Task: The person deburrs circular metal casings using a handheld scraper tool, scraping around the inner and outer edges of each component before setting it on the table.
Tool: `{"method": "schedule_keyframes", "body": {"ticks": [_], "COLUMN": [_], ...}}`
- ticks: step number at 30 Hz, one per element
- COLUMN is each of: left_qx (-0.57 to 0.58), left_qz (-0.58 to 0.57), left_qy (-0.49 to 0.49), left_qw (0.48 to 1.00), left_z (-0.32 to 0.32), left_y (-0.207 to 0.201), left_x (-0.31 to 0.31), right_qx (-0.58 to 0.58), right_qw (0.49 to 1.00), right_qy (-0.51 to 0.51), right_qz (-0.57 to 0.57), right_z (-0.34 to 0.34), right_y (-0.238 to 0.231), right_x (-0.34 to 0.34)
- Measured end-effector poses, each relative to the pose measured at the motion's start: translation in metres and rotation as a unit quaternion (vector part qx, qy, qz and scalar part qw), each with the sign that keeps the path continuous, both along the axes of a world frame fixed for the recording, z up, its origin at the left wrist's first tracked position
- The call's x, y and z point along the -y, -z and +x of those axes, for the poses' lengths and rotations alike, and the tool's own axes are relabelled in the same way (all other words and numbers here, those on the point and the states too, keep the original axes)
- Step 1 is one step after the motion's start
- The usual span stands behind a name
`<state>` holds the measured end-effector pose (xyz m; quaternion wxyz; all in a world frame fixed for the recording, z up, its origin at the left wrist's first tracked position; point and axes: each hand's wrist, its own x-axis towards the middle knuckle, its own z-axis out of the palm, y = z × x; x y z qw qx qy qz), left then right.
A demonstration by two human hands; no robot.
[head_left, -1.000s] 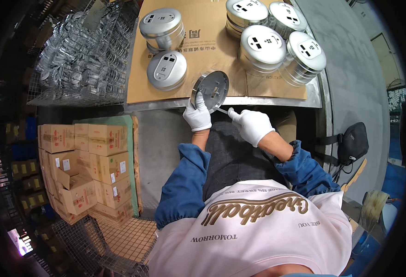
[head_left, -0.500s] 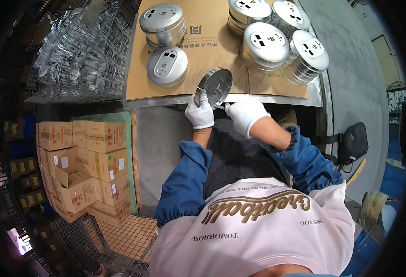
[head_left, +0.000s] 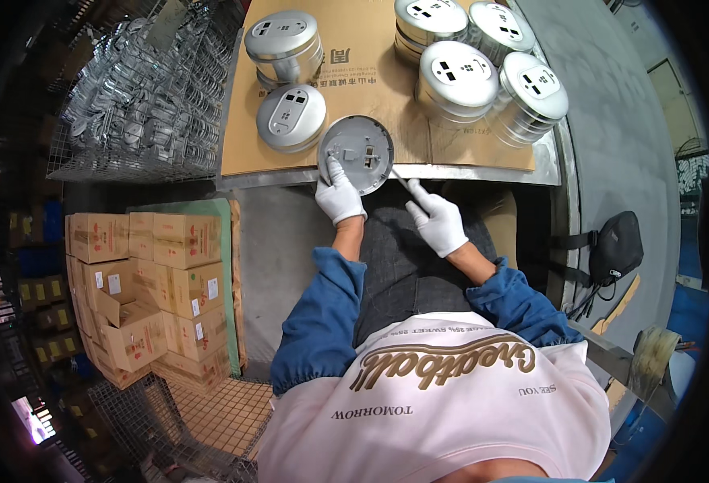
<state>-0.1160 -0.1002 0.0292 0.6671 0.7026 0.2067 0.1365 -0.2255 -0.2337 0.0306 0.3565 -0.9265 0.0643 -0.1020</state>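
Note:
My gloved left hand [head_left: 340, 198] grips a round grey metal cover [head_left: 357, 135] by its near left rim. The cover's hollow inner side faces up, with small raised posts and a rectangular cut-out. My gloved right hand [head_left: 440, 222] is closed on a slim rod-like tool [head_left: 400, 176], whose tip meets the cover's right rim; its exact kind is unclear. Beyond the left hand, a silver round cover [head_left: 291, 117] with slots lies outer side up. Behind it stands a stack of similar covers [head_left: 283, 36].
More stacked covers [head_left: 459, 76] stand at the table's right, on a cardboard sheet [head_left: 354, 88]. A wire cage [head_left: 141, 105] of metal parts is at the left, above cartons [head_left: 185, 241] on a pallet. A black bag [head_left: 618, 245] hangs at the right.
The cover has turned from tilted on edge to nearly flat, its inside now facing up, and moved slightly left. My right hand has shifted down and opened its grip somewhat around the tool.

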Motion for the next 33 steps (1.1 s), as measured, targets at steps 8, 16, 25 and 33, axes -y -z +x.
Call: {"method": "schedule_keyframes", "body": {"ticks": [8,16,25,33], "left_qx": [-0.056,-0.029,0.000,0.048], "left_qz": [-0.214,-0.267,0.022,0.078], "left_qy": [0.018,0.246,0.319,0.151], "left_qw": [0.975,0.931,0.947,0.984], "left_z": [-0.020,-0.016,0.021,0.030], "left_y": [-0.001,-0.009,-0.035,-0.003], "left_x": [0.000,-0.040,-0.024,0.004], "right_qx": [0.049,-0.013,0.129,-0.048], "right_qw": [0.976,0.971,0.987,0.997], "right_qy": [0.093,0.096,0.080,-0.049], "right_qz": [0.190,0.218,0.060,-0.038], "right_z": [0.026,0.053,0.064,0.030], "right_y": [-0.022,-0.031,-0.040,-0.063], "right_x": [-0.019,0.000,0.027,0.042]}}
